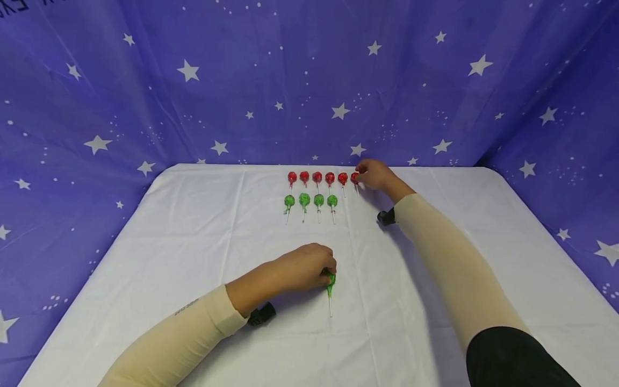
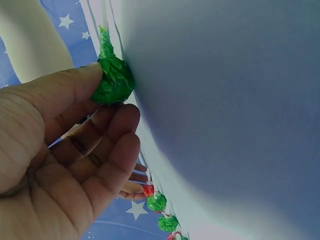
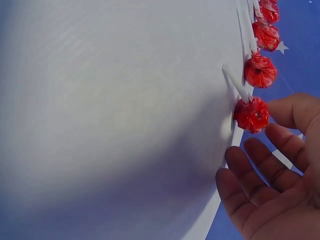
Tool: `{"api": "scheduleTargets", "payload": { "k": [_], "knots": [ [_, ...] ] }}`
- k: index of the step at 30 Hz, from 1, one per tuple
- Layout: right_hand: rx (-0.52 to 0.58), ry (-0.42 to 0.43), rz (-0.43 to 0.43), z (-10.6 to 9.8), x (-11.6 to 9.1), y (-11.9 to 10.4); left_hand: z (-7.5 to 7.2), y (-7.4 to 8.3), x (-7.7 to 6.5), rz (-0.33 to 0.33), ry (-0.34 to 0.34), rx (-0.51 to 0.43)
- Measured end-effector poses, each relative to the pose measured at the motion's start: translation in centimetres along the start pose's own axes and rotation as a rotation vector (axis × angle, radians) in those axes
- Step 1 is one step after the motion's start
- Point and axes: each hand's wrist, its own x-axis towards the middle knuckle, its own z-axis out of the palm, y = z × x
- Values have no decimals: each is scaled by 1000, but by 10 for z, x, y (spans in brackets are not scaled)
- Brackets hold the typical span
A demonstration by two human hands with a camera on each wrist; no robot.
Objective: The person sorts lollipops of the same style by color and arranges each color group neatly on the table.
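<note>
In the head view my left hand [image 1: 304, 267] is low over the middle of the table, pinching a green lollipop [image 1: 331, 286] by its wrapped candy, with the white stick pointing toward me. The left wrist view shows thumb and fingertips on the green wrapper [image 2: 114, 82]. Farther back, my right hand [image 1: 378, 176] is at the right end of a row of red lollipops. Its thumb and forefinger pinch the edge of the last red lollipop [image 3: 251, 115], whose stick points away from the palm; the other fingers are spread loosely.
Several more red lollipops [image 1: 317, 177] line the far edge of the white-covered table [image 1: 159, 258]. In front of them lies a shorter row of green lollipops [image 1: 304, 199], sticks toward me. A purple-blue star-patterned curtain [image 1: 290, 80] hangs behind and at both sides.
</note>
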Motion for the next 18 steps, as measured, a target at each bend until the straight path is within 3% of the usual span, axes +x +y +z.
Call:
{"api": "scheduleTargets", "payload": {
  "k": [11, 18],
  "knots": [
    [10, 44, -129, -12, -25, 8, -3, -6, 4, -41, -25, -160],
    [38, 47, -156, -15, -42, 14, -5, -10, 4, -33, -33, -210]
  ]
}}
